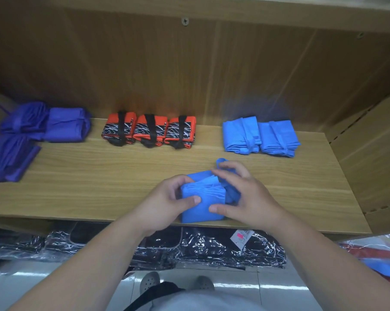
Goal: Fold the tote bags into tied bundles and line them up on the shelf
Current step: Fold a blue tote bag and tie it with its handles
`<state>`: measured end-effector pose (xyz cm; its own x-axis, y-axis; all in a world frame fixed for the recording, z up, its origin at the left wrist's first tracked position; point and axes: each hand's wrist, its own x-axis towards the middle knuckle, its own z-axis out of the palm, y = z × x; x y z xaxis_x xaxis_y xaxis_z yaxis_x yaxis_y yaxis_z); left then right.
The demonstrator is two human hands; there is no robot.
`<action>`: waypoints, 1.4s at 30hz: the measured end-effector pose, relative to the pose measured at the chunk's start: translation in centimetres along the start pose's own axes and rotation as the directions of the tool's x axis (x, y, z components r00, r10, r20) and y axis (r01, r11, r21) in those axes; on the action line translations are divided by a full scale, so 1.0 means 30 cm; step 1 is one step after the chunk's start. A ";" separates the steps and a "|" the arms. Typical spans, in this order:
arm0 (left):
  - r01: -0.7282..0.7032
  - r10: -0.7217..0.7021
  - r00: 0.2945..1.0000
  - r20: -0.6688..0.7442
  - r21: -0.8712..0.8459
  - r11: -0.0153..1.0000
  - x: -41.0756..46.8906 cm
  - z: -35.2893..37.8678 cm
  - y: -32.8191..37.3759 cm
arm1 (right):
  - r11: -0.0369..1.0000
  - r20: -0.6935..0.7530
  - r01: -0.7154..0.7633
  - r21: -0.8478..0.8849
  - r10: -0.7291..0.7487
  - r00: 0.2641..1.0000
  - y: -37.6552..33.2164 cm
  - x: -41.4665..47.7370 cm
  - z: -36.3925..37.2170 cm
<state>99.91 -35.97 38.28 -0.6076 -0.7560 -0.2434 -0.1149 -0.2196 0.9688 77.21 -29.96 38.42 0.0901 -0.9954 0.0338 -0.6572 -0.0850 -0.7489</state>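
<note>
The folded blue tote bag (198,189) lies at the front edge of the shelf (99,176), held between both hands. The left grip (167,203) clamps its left side, thumb on top and fingers curled behind, likely to stop the pleated layers springing open. The right grip (245,194) presses a thumb on the near corner and pinches the blue handle strap (222,161) at the far edge, apparently ready to wrap and tie it. Just beyond the right grip sit two tied blue bundles (241,135). Beyond the left grip stand three orange-and-black bundles (150,131) side by side, and far to its left three purple bundles (66,124), the nearest cut by the frame.
</note>
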 end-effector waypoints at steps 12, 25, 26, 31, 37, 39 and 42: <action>-0.101 0.171 0.908 -0.382 0.195 0.976 0.040 0.030 -0.017 | 0.980 0.085 -0.140 -0.143 0.153 0.985 -0.027 0.086 0.000; 0.170 0.240 0.919 -0.312 0.865 0.473 0.072 -0.010 -0.033 | 0.898 -0.002 -0.089 -0.431 0.097 0.995 -0.037 0.149 0.058; 0.181 0.220 0.925 -0.309 0.868 0.462 0.070 -0.012 -0.028 | 0.898 -0.017 -0.091 -0.431 0.093 0.996 -0.035 0.145 0.062; 0.169 0.120 0.957 -0.264 0.845 0.507 0.050 -0.023 0.000 | 0.869 -0.011 -0.173 -0.464 0.190 0.982 -0.045 0.143 0.076; 0.126 0.054 0.977 -0.206 0.765 0.632 0.063 -0.050 0.011 | 0.917 -0.017 -0.173 -0.360 0.179 0.984 -0.031 0.116 0.084; 0.076 0.077 0.981 -0.180 0.714 0.696 0.052 -0.031 0.003 | 0.935 0.019 -0.147 -0.322 0.161 0.987 -0.033 0.097 0.071; 0.045 0.057 0.978 -0.199 0.476 0.878 0.019 -0.002 -0.010 | 0.965 0.061 -0.167 -0.202 0.182 0.981 -0.030 0.064 0.057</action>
<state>99.62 -36.38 37.86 -0.4449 -0.8748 -0.1921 -0.5025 0.0662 0.8621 79.26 -31.72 38.02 0.0141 -0.9895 -0.1437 -0.8002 0.0750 -0.5951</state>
